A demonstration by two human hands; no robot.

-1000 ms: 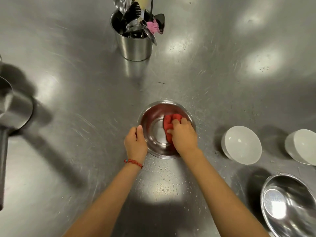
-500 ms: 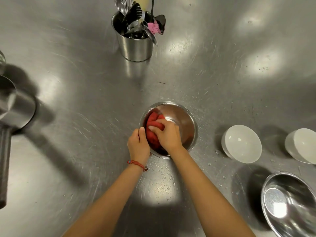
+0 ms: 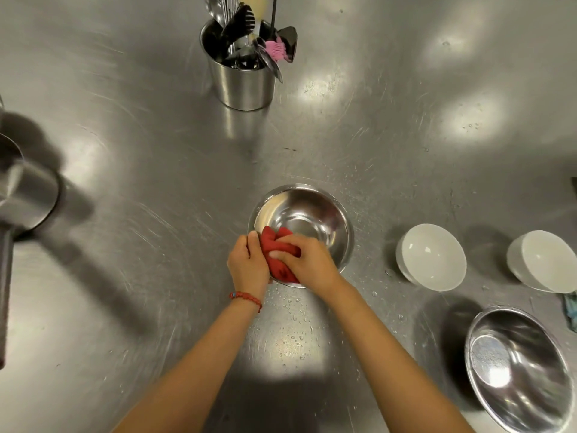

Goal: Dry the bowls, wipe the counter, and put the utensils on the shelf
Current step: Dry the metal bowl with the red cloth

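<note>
Pressing a red cloth (image 3: pixel 278 257) against the steel bowl's (image 3: pixel 307 210) near wall, the right hand (image 3: pixel 307 260) grips it while the left hand (image 3: pixel 248 265) pinches the rim on the bench (image 3: pixel 156 151).

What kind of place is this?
Probably a commercial or canteen kitchen: a broad stainless steel counter, a steel canister crammed with utensils, and steel and white bowls being dried with a red cloth.

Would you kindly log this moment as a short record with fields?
surface: steel counter, water drops near the bowl
being dried: small steel bowl
right hand: presses red cloth against the bowl's near wall
left hand: grip on the bowl's near rim
waiting: two white bowls, large steel bowl
utensils: in steel holder, far side
</note>
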